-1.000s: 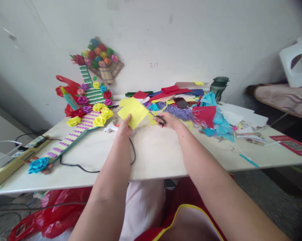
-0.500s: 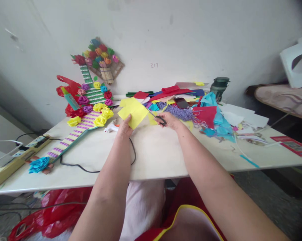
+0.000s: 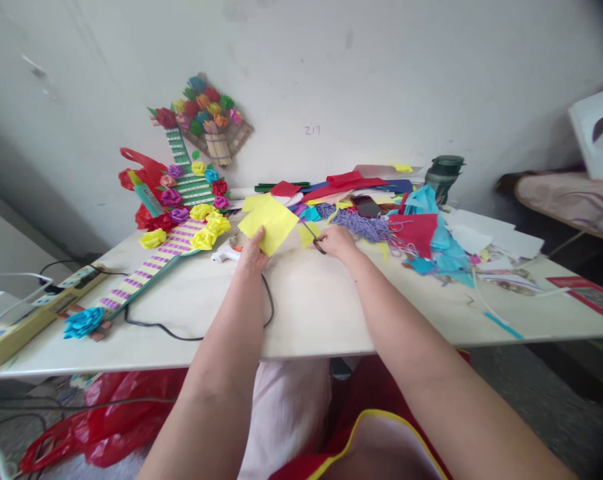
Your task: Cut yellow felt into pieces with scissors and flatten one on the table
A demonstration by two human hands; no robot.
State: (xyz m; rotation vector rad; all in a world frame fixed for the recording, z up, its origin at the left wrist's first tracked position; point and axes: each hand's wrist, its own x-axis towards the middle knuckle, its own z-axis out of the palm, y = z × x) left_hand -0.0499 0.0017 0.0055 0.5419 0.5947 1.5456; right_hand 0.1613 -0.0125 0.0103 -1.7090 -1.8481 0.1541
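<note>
My left hand pinches the lower corner of a yellow paper sheet and holds it tilted up above the white table. Black-handled scissors are gripped in my right hand, their blades pointing up-left toward the right edge of the sheet. A small yellow offcut lies just behind the blades. Both hands are closed.
A glue gun with a black cord lies left of my left hand. Paper-flower decorations stand at the back left, a power strip at the left edge. Coloured paper scraps, a phone and a dark bottle crowd the back right.
The scissors have drawn back slightly from the yellow sheet and my right hand has turned a little. The view has shifted slightly right. My left hand still holds the sheet.
</note>
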